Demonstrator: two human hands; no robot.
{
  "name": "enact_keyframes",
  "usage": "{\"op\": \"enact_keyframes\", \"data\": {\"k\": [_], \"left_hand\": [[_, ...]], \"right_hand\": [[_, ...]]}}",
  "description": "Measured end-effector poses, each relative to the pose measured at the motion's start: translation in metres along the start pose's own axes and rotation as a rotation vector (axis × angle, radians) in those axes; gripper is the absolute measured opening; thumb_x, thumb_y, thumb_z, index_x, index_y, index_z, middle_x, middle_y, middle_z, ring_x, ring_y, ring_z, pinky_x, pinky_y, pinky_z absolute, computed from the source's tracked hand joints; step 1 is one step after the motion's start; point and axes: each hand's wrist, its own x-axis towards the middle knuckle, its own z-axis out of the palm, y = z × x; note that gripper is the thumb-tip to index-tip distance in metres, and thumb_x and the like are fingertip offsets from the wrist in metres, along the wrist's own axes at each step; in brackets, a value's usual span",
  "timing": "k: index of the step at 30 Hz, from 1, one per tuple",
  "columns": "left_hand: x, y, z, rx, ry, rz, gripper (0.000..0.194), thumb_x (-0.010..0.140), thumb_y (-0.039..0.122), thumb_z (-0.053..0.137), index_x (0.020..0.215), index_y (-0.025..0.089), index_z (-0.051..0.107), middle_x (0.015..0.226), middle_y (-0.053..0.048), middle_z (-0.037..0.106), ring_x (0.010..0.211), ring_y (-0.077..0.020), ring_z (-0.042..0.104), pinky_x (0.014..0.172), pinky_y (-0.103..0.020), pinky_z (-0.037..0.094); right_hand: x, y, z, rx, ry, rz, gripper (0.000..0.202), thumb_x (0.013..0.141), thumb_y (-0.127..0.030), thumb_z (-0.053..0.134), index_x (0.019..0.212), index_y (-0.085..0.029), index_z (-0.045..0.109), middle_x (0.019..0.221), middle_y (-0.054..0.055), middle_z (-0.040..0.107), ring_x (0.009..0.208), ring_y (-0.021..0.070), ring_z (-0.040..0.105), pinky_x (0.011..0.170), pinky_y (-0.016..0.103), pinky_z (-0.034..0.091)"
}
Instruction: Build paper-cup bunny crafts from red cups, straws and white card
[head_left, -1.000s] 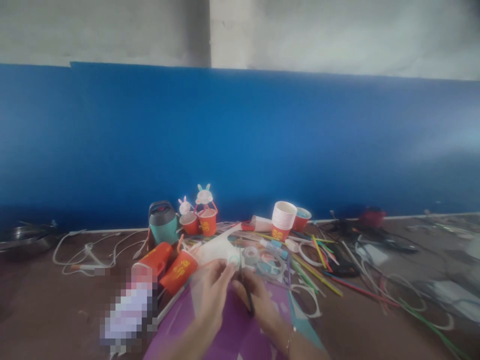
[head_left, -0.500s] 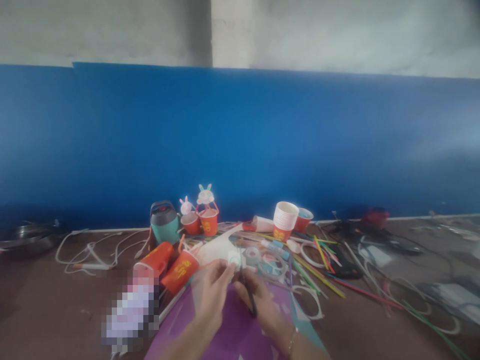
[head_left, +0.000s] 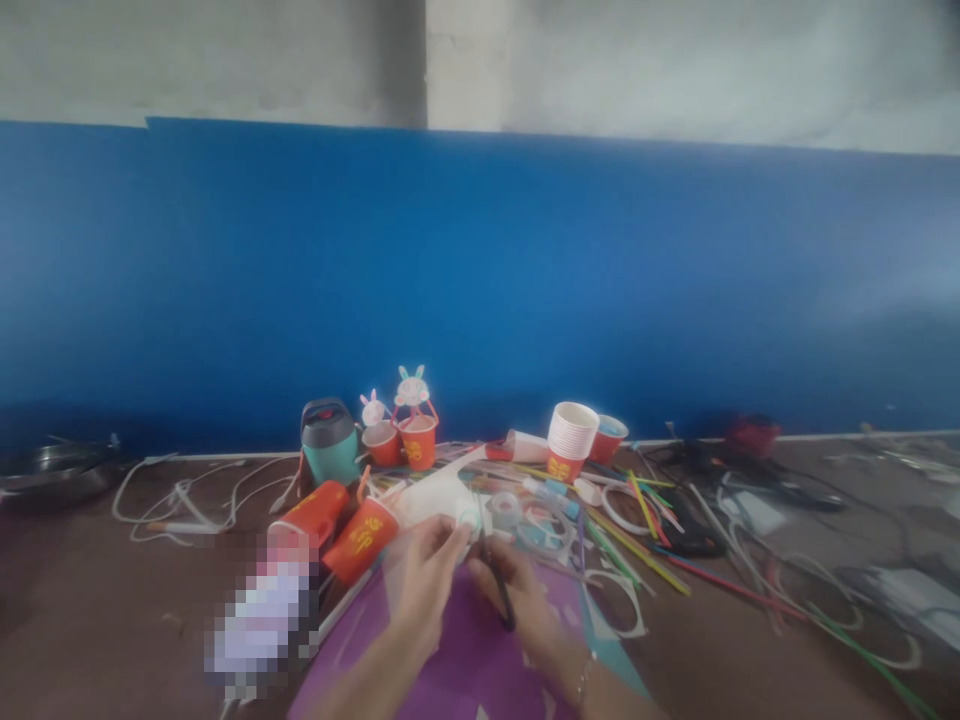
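Between the fingers of my left hand (head_left: 429, 580) is a small white piece of paper (head_left: 469, 514) with a greenish drawn mark. My right hand (head_left: 521, 600) is closed around dark-handled scissors (head_left: 501, 590), whose blades point up beside the paper. Both hands are above a purple sheet (head_left: 472, 660) with small white scraps on it. Behind the left hand lies a larger white paper (head_left: 435, 492). A roll of clear tape (head_left: 505, 508) sits just beyond the right hand.
Two orange paper cups (head_left: 363, 540) lie on their sides at left, near a teal flask (head_left: 330, 445). Bunny-decorated cups (head_left: 418, 442) stand behind. A stack of paper cups (head_left: 571, 440), coloured sticks (head_left: 637, 555) and white paper rings (head_left: 619, 602) are on the right.
The scissor blades have shifted slightly against the paper. Both hands stay in nearly the same place, and the camera view has moved only a little.
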Motion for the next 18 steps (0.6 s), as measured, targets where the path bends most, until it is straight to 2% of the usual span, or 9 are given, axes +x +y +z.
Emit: {"op": "enact_keyframes", "data": {"k": [4,18], "left_hand": [[-0.0007,0.0005,0.0,-0.012,0.007,-0.009,0.033,0.07,0.043,0.074,0.065,0.017,0.054,0.064,0.002,0.056,0.062,-0.0121,0.05,0.06,-0.022,0.039],[0.0018,0.0005,-0.0029,0.013,-0.023,-0.003,0.033,0.071,0.043,0.072,0.063,0.017,0.053,0.061,0.002,0.054,0.059,-0.0113,0.048,0.057,-0.021,0.037]], "right_hand": [[0.0002,0.0015,0.0003,-0.018,0.004,0.035,0.051,0.071,-0.066,0.065,0.071,-0.017,0.05,0.057,-0.007,0.035,0.05,0.0073,0.029,0.045,0.021,0.023],[0.0007,0.005,-0.001,-0.005,-0.01,0.069,0.051,0.071,-0.066,0.065,0.067,-0.019,0.048,0.049,-0.008,0.037,0.042,0.0061,0.033,0.041,0.02,0.024]]}}
